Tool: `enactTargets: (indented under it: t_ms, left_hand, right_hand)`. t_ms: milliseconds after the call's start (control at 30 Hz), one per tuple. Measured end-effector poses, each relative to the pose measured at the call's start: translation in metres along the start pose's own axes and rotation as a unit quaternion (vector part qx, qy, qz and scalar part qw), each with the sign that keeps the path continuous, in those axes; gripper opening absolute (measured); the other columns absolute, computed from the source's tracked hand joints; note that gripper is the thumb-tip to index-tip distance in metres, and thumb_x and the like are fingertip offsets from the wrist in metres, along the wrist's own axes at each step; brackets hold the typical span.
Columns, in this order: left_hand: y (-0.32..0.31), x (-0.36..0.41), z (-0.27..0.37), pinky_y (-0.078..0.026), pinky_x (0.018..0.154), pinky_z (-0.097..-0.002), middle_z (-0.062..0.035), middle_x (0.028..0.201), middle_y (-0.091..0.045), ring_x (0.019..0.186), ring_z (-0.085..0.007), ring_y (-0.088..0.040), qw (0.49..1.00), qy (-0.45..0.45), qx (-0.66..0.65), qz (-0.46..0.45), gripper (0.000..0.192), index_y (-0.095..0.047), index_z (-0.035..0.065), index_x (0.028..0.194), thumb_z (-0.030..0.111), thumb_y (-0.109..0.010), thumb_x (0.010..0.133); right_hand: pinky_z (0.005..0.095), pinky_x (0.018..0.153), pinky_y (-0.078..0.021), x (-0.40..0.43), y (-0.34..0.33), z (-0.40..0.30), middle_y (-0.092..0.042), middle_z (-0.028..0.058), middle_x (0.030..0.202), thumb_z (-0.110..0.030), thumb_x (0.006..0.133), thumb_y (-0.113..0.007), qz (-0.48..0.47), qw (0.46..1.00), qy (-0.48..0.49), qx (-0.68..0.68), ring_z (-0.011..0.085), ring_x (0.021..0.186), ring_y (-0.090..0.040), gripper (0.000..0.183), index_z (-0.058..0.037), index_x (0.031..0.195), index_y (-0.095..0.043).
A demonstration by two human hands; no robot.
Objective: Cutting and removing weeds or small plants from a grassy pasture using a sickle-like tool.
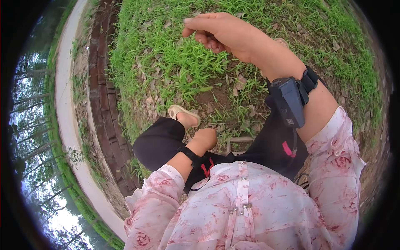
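My left hand [206, 139] is closed in a fist low between my knees, near the ground. From it a thin dark tool [225, 130], perhaps a blade, points to the right; its handle is mostly hidden in the fist. My right hand [215, 32] is held out over the grass [193, 68], its fingers loosely curled and the thumb close to the index finger. Nothing shows in it. Below it lie a patch of bare soil [215, 95] and dry leaves [240, 84].
A wooden frame [240, 139], perhaps a low stool, is partly visible between my legs. A beige clog [184, 115] is on my left foot. A dark box [289, 101] is strapped to my right forearm. Brick edging [101, 84] and a pale path [67, 109] run along the left, with trees beyond.
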State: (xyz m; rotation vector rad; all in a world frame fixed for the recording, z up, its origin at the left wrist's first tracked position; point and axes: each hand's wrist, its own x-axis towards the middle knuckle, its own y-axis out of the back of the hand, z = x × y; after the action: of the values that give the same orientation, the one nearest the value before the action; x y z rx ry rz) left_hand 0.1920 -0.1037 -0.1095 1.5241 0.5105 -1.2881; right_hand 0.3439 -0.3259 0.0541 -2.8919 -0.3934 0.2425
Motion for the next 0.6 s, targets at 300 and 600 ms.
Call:
enactTargets:
  t_ms: [300, 600]
  left_hand:
    - [0.046, 0.008, -0.038, -0.048, 0.075, -0.0416, -0.0168, 0.092, -0.063, 0.088, -0.0315, -0.061, 0.971, 0.159, -0.002, 0.178, 0.035, -0.056, 0.0069, 0.109, 0.030, -0.051, 0.083]
    - [-0.004, 0.006, 0.011, -0.049, 0.078, -0.0387, -0.0202, 0.096, -0.062, 0.092, -0.0314, -0.061, 0.999, 0.052, -0.015, 0.004, 0.023, -0.063, -0.0001, 0.093, 0.010, -0.050, 0.077]
  right_hand:
    - [0.0220, 0.047, -0.0318, -0.003, 0.005, -0.002, -0.047, -0.0046, 0.061, -0.033, 0.086, -0.051, 0.013, 0.999, 0.024, -0.020, 0.0056, 0.051, -0.038, 0.028, -0.0085, 0.085, -0.064]
    - [0.0220, 0.047, -0.0325, -0.002, 0.005, -0.004, -0.047, -0.0047, 0.060, -0.033, 0.086, -0.051, 0.003, 1.000, 0.010, -0.022, 0.0058, 0.052, -0.039, 0.027, -0.0087, 0.085, -0.064]
